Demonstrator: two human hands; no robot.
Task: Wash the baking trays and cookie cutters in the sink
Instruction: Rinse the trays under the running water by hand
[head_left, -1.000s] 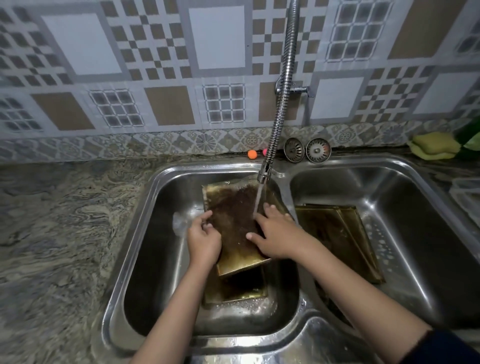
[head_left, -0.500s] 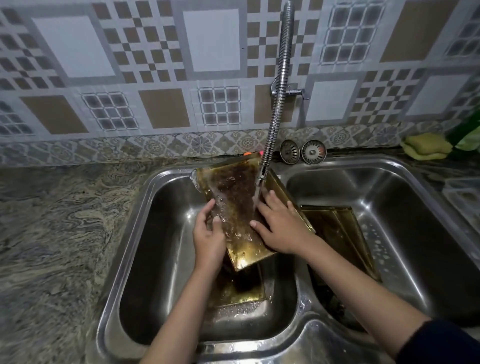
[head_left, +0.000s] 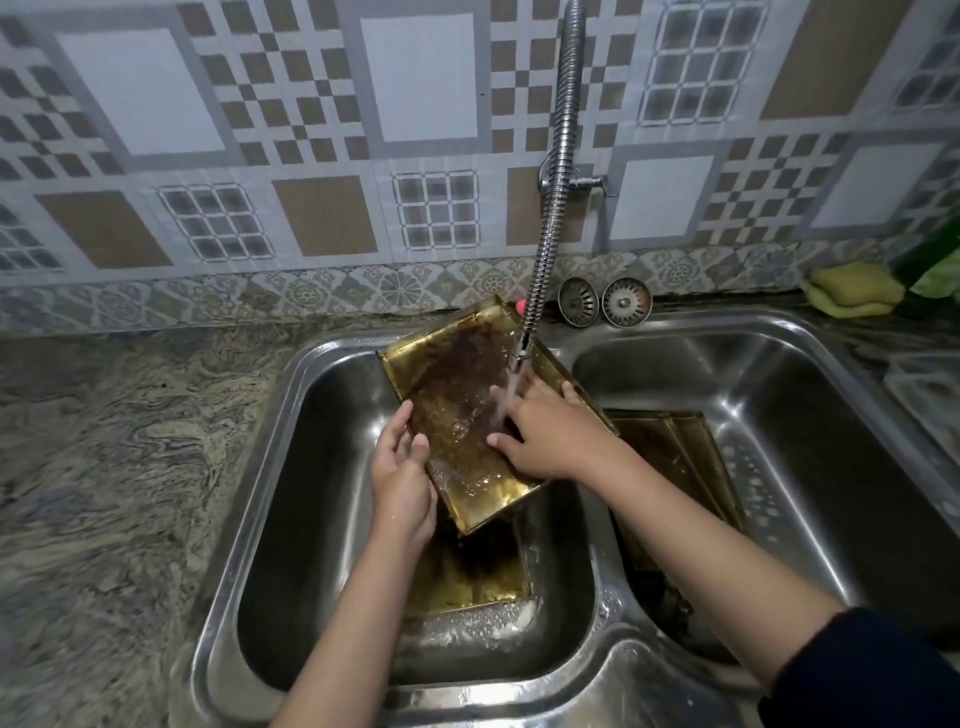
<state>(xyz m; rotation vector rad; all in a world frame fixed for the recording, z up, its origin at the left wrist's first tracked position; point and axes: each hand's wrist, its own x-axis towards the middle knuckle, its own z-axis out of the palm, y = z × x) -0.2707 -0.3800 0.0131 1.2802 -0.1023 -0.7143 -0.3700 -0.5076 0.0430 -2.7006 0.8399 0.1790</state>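
Note:
A gold baking tray (head_left: 457, 395) with a dark burnt centre is tilted up over the left sink basin (head_left: 291, 519), under the running tap (head_left: 522, 348). My left hand (head_left: 402, 478) holds its left edge, thumb on the inside. My right hand (head_left: 545, 436) lies on the tray's right side with fingers spread, under the water stream. Another gold tray (head_left: 467, 577) lies flat on the bottom of the left basin. More gold trays (head_left: 675, 457) lie in the right basin (head_left: 831, 467). No cookie cutters are visible.
Two metal sink strainers (head_left: 602, 301) lean against the wall behind the sink. A yellow sponge (head_left: 852, 288) sits at the back right beside something green. Granite counter (head_left: 104, 467) extends to the left. A clear container (head_left: 930, 395) is at the right edge.
The tray has been lifted out of the basin and tipped up higher towards the back rim. Both hands rose with it, and water now runs over my right hand.

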